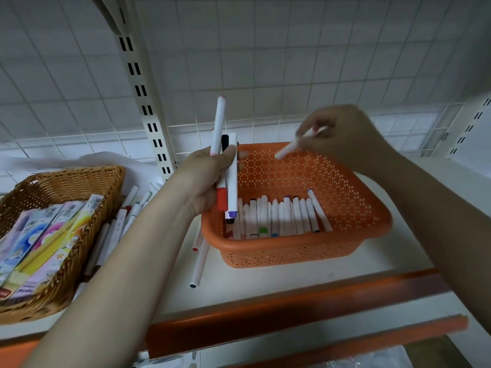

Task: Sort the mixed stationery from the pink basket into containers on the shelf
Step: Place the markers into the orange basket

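Markers [227,171] stand bunched upright in the left hand [210,179], whose fingers are curled round several white barrels: one tall one with a pink tip rises highest, beside it a black-capped one and a plain white one whose purple end points down, with a red cap showing below the palm. This hand sits at about 9 o'clock of the orange basket [353,224], over its left rim. The right hand [342,136], at 12 o'clock over the basket's far wall, pinches a single white marker [288,148] between curled fingertips, the barrel slanting down toward 8 o'clock above the basket; the hand is blurred, so the finer grip cannot be told. Inside the basket, a row of white markers [281,216] lies side by side against the near wall, with black, green, blue and purple ends showing. The basket rests on the white shelf [292,272], which has an orange front edge. At 8 o'clock of the basket, two loose markers [198,264] lie on the shelf just beside its corner. Farther toward 9 o'clock, more pens [125,216] lie in a heap beside a wicker basket [79,181] holding colourful flat packets [39,240]. A wire grid [292,62] backs the shelf.
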`<state>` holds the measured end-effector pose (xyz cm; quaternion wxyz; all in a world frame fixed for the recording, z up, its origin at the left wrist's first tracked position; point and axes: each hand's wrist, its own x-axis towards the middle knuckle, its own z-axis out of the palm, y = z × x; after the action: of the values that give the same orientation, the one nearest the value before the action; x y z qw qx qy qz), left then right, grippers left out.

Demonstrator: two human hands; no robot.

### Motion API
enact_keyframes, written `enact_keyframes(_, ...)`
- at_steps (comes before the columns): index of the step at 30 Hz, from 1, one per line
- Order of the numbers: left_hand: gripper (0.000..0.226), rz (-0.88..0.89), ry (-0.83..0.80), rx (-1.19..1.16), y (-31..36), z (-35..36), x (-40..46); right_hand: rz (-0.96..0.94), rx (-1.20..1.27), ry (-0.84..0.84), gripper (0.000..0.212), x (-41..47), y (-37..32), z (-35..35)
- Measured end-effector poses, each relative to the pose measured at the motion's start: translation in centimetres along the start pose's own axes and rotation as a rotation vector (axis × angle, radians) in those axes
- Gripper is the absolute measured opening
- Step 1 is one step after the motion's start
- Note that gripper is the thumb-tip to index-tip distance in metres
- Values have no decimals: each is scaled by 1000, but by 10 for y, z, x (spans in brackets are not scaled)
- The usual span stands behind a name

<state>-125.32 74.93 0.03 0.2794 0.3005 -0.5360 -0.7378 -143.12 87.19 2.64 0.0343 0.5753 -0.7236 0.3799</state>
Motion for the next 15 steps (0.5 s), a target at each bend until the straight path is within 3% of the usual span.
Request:
enact_keyframes(3, 19, -50, -32, -8, 0, 1, 1, -35, -265, -672, 26, -19, -6, 18)
enact_keyframes(4, 20, -57, -41, -14, 0, 2, 2, -15, -270, -853, 31, -25, -10, 25)
enact_keyframes(5, 21, -57, -45, -18, 0, 3, 3, -4, -230, -928, 34, -28, -14, 30)
enact_keyframes(7, 21, -45, -50, -24, 0, 7, 5, 14, -38, -783, 37, -27, -20, 38)
enact_keyframes(9, 21, -34, -74, -50, 0, 14, 5, 111, 153, -602, 26, -23, -29, 47)
enact_keyframes(12, 22, -8, -117, -40, 1, 21, 6, 260, 314, -527, 24, -19, -37, 61)
enact_keyframes(15, 19, 0, -61, -144, 4, 15, 11, 346, 439, -467, 17, -17, -30, 54)
